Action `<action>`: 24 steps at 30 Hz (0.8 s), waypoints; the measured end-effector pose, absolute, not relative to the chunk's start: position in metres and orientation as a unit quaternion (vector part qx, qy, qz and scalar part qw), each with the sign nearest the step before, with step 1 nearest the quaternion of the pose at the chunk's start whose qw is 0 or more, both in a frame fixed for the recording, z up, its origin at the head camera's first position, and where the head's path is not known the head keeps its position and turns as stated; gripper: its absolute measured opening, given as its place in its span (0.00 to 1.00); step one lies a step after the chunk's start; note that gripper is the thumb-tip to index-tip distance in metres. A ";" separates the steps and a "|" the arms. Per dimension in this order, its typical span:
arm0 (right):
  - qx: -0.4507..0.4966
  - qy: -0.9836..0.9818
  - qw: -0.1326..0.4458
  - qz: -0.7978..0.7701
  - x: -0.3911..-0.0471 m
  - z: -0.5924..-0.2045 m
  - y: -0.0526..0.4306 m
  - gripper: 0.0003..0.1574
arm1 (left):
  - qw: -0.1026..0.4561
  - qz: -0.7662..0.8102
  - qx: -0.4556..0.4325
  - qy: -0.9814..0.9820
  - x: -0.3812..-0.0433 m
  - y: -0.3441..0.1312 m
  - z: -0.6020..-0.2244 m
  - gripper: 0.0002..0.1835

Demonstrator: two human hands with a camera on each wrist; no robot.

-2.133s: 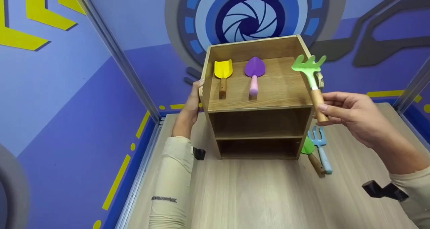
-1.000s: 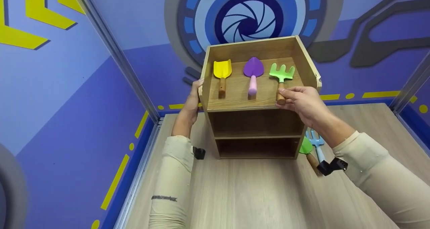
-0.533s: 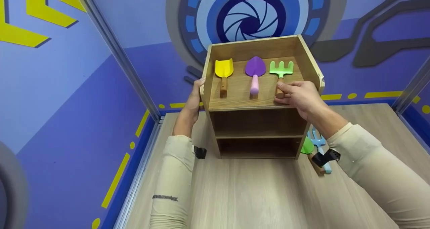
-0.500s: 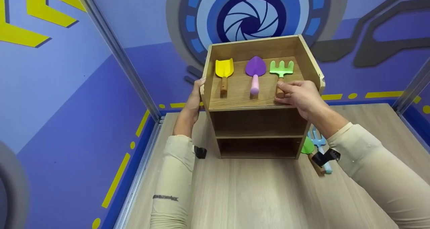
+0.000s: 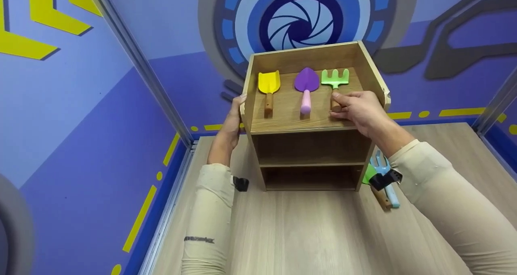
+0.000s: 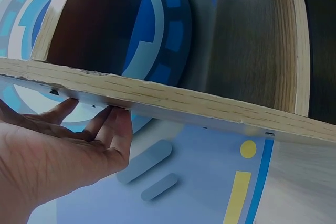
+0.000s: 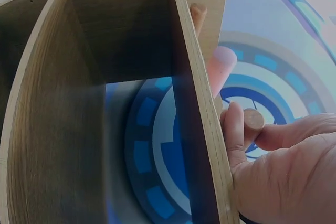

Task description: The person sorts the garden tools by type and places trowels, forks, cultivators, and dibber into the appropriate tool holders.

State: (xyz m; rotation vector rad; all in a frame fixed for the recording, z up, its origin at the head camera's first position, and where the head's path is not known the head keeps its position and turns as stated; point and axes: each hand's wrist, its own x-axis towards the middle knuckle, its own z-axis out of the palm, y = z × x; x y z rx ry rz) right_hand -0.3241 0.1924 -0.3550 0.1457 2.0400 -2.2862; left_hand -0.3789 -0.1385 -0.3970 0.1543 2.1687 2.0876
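Observation:
My right hand (image 5: 361, 109) pinches the wooden handle (image 5: 335, 101) of a small light-green hand rake (image 5: 335, 78), over the right part of the top shelf. Whether the rake touches the board I cannot tell. To its left lie a purple trowel (image 5: 306, 80) with a pink handle and a yellow shovel (image 5: 269, 82) with a wooden handle. The right wrist view shows the rake's handle end (image 7: 254, 120) between thumb and fingers. My left hand (image 5: 232, 121) rests its fingers against the outer left side of the wooden shelf unit (image 6: 173, 98).
Two lower compartments (image 5: 311, 147) of the unit face me. On the wood-grain tabletop (image 5: 307, 230), right of the unit, lie a light-blue fork (image 5: 391, 196) and a green trowel (image 5: 368, 174), partly behind my right wrist camera. Blue-purple walls (image 5: 173, 85) stand around.
My right hand has brought the green hand rake leftward from beside the unit to over the top shelf, then slightly farther back. My left hand stays at the unit's side.

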 end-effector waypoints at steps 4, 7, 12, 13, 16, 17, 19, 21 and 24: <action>0.057 0.666 0.025 -0.744 -0.330 -0.356 0.192 0.21 | 0.060 0.692 0.052 0.717 -0.378 -0.138 -0.398 0.47; 0.068 0.673 0.012 -0.736 -0.334 -0.356 0.191 0.25 | 0.061 0.690 0.058 0.719 -0.377 -0.137 -0.397 0.46; 0.070 0.701 0.004 -0.709 -0.338 -0.355 0.189 0.31 | 0.057 0.691 0.061 0.718 -0.378 -0.138 -0.395 0.45; 0.069 0.701 0.006 -0.709 -0.339 -0.355 0.188 0.30 | 0.056 0.691 0.061 0.718 -0.378 -0.138 -0.395 0.45; 0.066 0.700 0.007 -0.711 -0.341 -0.354 0.188 0.30 | 0.054 0.691 0.063 0.718 -0.378 -0.139 -0.395 0.44; 0.067 0.700 0.006 -0.711 -0.342 -0.354 0.187 0.30 | 0.054 0.691 0.063 0.718 -0.378 -0.139 -0.395 0.44; 0.070 0.702 0.005 -0.709 -0.343 -0.354 0.187 0.31 | 0.055 0.690 0.061 0.719 -0.378 -0.139 -0.395 0.45; 0.075 0.705 0.002 -0.706 -0.345 -0.354 0.187 0.32 | 0.056 0.691 0.056 0.718 -0.378 -0.138 -0.396 0.46; 0.086 0.710 -0.003 -0.699 -0.347 -0.354 0.188 0.31 | 0.061 0.692 0.050 0.718 -0.378 -0.137 -0.396 0.48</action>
